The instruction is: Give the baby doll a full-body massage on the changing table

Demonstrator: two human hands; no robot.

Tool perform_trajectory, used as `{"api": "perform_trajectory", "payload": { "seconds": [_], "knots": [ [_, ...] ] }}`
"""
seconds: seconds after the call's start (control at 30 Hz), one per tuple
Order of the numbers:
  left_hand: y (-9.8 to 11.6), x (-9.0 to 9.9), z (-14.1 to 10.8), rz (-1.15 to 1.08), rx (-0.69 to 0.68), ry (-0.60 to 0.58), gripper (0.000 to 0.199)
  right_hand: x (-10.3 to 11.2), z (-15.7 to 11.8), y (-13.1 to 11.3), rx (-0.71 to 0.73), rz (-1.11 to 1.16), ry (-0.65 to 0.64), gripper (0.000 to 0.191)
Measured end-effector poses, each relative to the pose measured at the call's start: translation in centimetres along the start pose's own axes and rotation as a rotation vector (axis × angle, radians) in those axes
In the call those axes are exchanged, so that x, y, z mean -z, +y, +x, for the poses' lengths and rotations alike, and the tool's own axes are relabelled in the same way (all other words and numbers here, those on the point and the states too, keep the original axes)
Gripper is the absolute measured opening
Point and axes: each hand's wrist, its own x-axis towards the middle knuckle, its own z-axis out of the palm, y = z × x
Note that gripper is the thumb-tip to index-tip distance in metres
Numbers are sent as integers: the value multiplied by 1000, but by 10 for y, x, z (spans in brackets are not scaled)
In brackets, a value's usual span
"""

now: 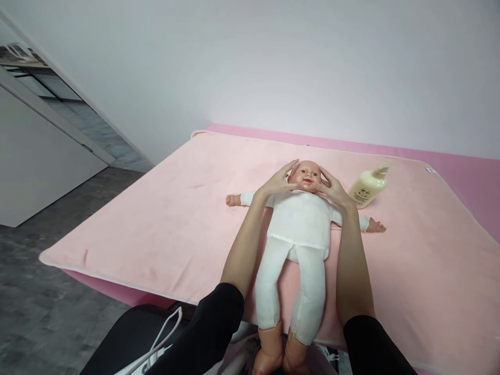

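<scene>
A baby doll (300,224) with a white cloth body and tan plastic head, hands and feet lies on its back, arms spread, feet toward me. My left hand (278,182) cups one side of the doll's head, thumb along the cheek by the chin. On the other side, my right hand (333,188) holds the head the same way, fingers up by the temple and thumb near the mouth. Just beyond my right hand, a pale yellow pump bottle (366,188) leans over at an angle.
A pink blanket (156,208) covers the pink table (464,182), which meets a white wall (292,67). Below the near edge are a black chair (125,333) and a white cable (164,328). Grey floor (35,291) and a white door panel (39,161) lie to the left.
</scene>
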Motion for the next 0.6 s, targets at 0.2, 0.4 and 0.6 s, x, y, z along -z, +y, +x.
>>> {"api": "perform_trajectory", "payload": {
  "seconds": [0.2,0.4,0.6],
  "knots": [
    [-1,-7,11,201,-81,-3,92,-10,3,2,78,-154,73,97],
    [-10,-3,15,169,-111,47,93,-7,7,6,67,-170,51,101],
    [-20,-2,9,8,-88,54,86,-5,8,6,20,-162,-46,96]
  ]
}}
